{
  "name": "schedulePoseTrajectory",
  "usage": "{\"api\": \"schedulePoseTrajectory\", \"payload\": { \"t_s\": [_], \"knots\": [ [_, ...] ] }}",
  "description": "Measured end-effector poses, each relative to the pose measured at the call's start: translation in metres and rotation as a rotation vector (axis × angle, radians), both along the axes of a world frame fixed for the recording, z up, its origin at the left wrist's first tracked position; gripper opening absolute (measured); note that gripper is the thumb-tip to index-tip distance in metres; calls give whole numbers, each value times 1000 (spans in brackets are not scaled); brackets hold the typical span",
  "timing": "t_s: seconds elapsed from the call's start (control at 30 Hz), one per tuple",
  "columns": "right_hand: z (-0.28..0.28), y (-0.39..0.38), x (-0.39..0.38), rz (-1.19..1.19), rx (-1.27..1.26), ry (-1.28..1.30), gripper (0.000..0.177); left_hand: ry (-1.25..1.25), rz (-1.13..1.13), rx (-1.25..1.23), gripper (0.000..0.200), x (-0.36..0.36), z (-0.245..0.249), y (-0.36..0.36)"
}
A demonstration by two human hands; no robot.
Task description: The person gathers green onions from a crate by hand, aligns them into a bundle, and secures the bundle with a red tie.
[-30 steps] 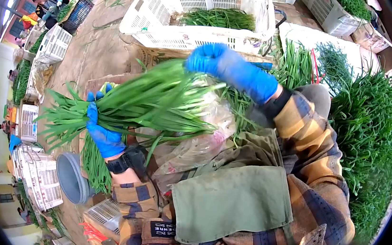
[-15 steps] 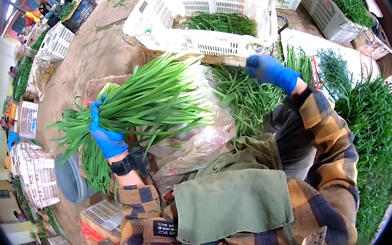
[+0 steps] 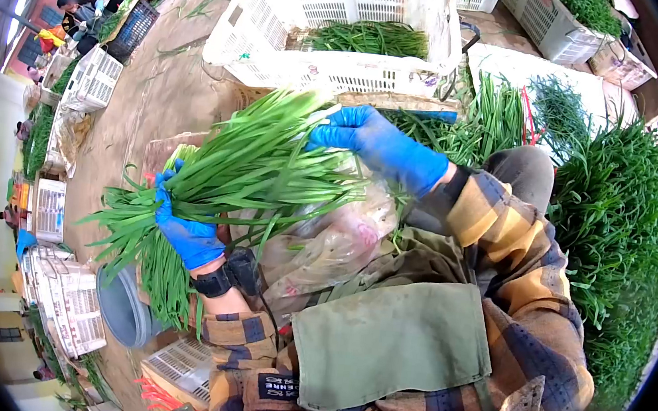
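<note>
My left hand (image 3: 182,226), in a blue glove, grips a thick bundle of green chives (image 3: 253,165) near its leafy end, holding it across my lap. My right hand (image 3: 380,143), also blue-gloved, rests against the bundle's pale stem end, fingers on the stalks. A crumpled clear plastic bag (image 3: 333,242) lies under the bundle on my knees. A green apron (image 3: 387,336) covers my lap.
A white plastic crate (image 3: 332,25) holding chives stands ahead. A large heap of loose chives (image 3: 623,228) fills the right side. A grey bucket (image 3: 122,308) and more white crates (image 3: 66,306) sit at lower left. Other people work far off at upper left.
My right hand, which had reached out to the loose chives on the right, has come back to the bundle's stem end. The left hand keeps its grip.
</note>
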State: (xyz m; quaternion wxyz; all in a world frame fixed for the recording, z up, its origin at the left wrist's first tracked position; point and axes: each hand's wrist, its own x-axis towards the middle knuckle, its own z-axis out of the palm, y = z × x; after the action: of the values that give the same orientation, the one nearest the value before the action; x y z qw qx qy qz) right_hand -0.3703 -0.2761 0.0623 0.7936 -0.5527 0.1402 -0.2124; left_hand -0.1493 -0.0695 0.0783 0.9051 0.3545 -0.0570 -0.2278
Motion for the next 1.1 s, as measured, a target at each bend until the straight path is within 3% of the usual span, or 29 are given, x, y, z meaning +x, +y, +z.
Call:
{"api": "schedulePoseTrajectory", "payload": {
  "t_s": [0.13,0.17,0.23,0.3,0.37,0.43,0.53,0.63,0.67,0.7,0.77,0.8,0.9,0.97,1.03,1.1],
  "knots": [
    [21,-14,-20,83,-118,297,21,-119,-75,-15,30,8,-22,9],
    [3,-27,-24,48,-265,283,22,-135,-58,16,29,6,-21,7],
    [15,-47,-46,-101,-158,422,20,-120,-33,64,25,4,-18,9],
    [-1,-77,-67,-73,-28,406,19,-64,-22,94,21,6,-15,15],
    [16,-76,-78,-282,-181,472,22,-38,-26,60,21,8,-16,15],
    [25,-104,-92,-511,-52,287,25,-43,-37,27,22,7,-18,18],
    [51,-122,-98,-541,-53,-84,28,-23,-180,-141,23,8,-18,16],
    [93,-94,-54,-526,-154,-342,28,-153,-183,-101,28,-3,-10,7],
    [97,-90,-29,-452,-211,-327,29,-118,-207,-106,31,-4,-9,5],
    [109,-64,-22,-448,-601,-211,27,-83,-230,-111,35,-5,-7,3],
    [114,-29,9,-149,-350,-93,26,-63,-317,-134,45,-6,-3,2],
    [90,-24,35,-88,-581,-64,26,-76,-380,-153,49,-6,-1,3],
    [64,11,52,9,-736,189,24,-172,-516,-267,57,-7,-5,6],
    [48,13,53,-2,-1062,147,24,-200,-476,-254,57,-4,-10,8],
    [47,7,44,197,-948,229,23,-168,-335,-138,54,1,-15,4],
    [49,1,33,291,-861,277,22,-185,-281,-230,39,5,-26,4]
  ]
}}
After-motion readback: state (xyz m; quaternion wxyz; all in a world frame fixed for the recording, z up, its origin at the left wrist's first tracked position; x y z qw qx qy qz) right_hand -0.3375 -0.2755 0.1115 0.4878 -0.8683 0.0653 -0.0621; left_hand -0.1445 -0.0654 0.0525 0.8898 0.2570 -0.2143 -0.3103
